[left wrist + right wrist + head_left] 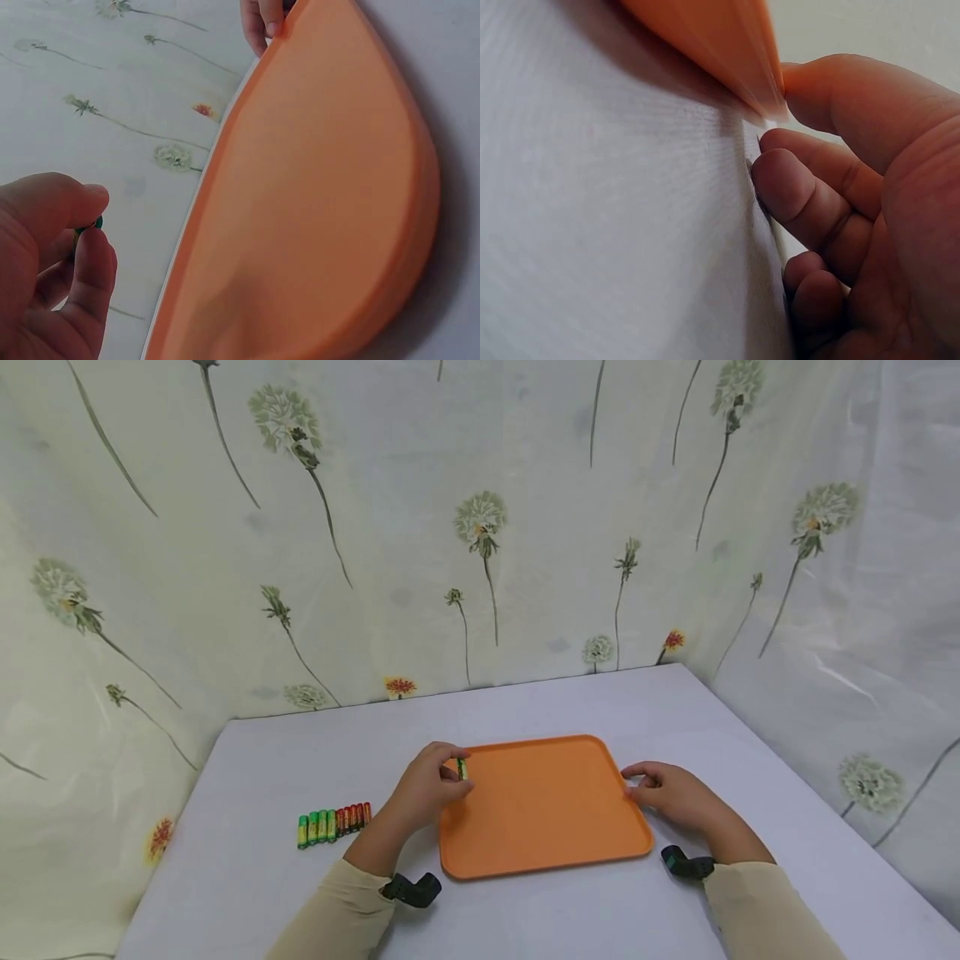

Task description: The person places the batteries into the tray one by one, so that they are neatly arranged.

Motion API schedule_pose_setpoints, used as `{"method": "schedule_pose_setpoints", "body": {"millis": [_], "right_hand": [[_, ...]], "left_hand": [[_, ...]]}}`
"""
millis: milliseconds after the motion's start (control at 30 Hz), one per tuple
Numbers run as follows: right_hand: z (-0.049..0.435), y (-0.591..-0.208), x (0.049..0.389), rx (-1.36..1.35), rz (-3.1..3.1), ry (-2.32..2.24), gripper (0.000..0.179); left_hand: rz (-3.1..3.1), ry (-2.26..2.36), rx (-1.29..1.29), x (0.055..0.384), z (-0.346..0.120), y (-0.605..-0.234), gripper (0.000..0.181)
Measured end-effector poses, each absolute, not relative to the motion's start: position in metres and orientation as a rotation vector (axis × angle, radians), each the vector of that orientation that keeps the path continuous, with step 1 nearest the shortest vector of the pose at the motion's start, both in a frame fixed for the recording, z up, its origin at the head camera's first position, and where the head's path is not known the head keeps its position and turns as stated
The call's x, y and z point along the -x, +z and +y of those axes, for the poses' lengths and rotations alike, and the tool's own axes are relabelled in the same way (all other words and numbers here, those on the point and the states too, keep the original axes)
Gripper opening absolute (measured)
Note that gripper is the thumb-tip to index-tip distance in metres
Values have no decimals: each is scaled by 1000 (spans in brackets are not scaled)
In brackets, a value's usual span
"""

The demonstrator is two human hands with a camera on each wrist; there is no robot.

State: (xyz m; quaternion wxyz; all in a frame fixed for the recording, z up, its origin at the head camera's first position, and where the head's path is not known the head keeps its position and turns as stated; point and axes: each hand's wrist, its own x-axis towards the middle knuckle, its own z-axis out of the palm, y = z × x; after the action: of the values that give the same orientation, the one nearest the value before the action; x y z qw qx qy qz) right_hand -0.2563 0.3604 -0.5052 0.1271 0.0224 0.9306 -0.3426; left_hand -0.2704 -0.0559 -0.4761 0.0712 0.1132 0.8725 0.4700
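My left hand [431, 785] pinches a small green battery [462, 769] between thumb and fingers, above the left edge of an orange tray [540, 806]. In the left wrist view only the green end of the battery [98, 222] shows between the fingertips; the rest is hidden. At the tray's right side, my right hand [675, 793] touches the rim. The right wrist view shows the right thumb [832, 86] against the outer side of the tray [712, 37], with the other fingers loosely bent beside the white tabletop.
Green batteries [317, 828] and red batteries [352, 818], several of each, stand in a row on the white table [247, 785] left of the tray. Behind the table hangs a flower-print curtain [405, 543], which also covers both sides.
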Motion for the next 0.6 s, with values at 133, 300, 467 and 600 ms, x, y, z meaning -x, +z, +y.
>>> {"method": "schedule_pose_setpoints", "body": {"millis": [133, 300, 467, 600], "right_hand": [[361, -504, 256, -65, 2699, -1010, 51], [361, -504, 255, -34, 2711, -1019, 49], [362, -504, 256, -41, 2721, -1005, 49], [362, -506, 256, -38, 2723, -1009, 48]], "left_hand": [[2613, 1427, -385, 272, -45, -477, 48], [2612, 1425, -423, 272, -30, -475, 47], [2588, 1429, -482, 274, -16, -475, 47], [2540, 1482, -521, 275, -8, -479, 48]]}}
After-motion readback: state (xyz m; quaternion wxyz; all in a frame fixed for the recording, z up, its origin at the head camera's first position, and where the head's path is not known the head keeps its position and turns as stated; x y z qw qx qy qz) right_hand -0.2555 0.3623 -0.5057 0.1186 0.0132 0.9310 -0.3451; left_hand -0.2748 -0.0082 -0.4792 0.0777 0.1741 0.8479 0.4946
